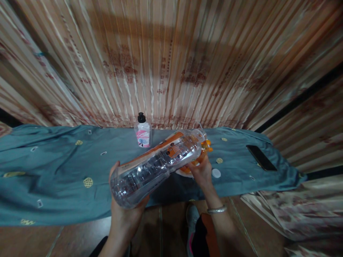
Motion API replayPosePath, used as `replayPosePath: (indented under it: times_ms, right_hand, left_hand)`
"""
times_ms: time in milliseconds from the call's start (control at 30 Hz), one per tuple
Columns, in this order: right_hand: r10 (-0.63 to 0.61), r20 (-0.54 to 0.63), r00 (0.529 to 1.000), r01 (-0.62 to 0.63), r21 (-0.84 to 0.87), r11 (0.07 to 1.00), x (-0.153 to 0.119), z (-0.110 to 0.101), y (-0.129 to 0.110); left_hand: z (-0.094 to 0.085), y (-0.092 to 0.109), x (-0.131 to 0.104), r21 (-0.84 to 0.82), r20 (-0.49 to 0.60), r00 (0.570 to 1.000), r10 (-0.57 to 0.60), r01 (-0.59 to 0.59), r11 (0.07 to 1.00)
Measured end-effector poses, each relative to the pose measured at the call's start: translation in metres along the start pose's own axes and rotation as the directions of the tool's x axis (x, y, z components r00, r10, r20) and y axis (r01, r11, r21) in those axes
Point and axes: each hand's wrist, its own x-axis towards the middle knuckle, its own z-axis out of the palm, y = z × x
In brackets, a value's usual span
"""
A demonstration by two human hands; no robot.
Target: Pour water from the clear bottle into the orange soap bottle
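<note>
Cupping the broad base of a large clear plastic bottle [158,164], the left hand [128,216] has its fingers wrapped around the underside, a full, firm grip. The plastic is thin, ribbed and glossy, catching bright glints, with an orange-and-white printed label running along its side. It lies slantwise above the tabletop, base at the left grip, neck pointing away to the right. Close under the neck end is the right hand [201,172], beside a knobbly, shiny orange piece [206,145]; from where I'm standing I can't tell how tightly that grip is closed, or on what. A silvery bracelet [217,210] circles the right wrist. More orange shows beneath the bottle, mostly hidden.

A round white cap [216,173] lies flat just beside the right hand. Beyond the big bottle stands a small upright bottle [143,134], black-topped with a pink-and-white label. Farther right, a flat dark phone [261,157] rests on the creased blue-green cloth [66,167] draped over the tabletop. Pleated, tan patterned curtains [160,53] hang behind; brownish tiles [150,232] lie below.
</note>
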Motion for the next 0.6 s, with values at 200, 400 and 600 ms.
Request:
replayPosePath:
  times_ms: [200, 400, 600]
  right_hand:
    - [0.041, -0.008, 0.999, -0.041, 0.013, 0.999, 0.0, -0.001, -0.003]
    - [0.052, -0.009, 0.999, -0.051, 0.038, 0.998, -0.001, -0.002, -0.005]
    - [0.028, -0.015, 0.999, -0.028, -0.009, 1.0, -0.001, -0.001, -0.004]
  left_hand:
    - [0.019, 0.02, -0.008, -0.169, -0.089, 0.981, -0.173, 0.156, 0.973]
    - [0.027, 0.035, -0.019, -0.231, -0.034, 0.973, -0.228, 0.214, 0.949]
    - [0.014, 0.018, -0.014, -0.205, -0.023, 0.99, -0.142, 0.135, 0.97]
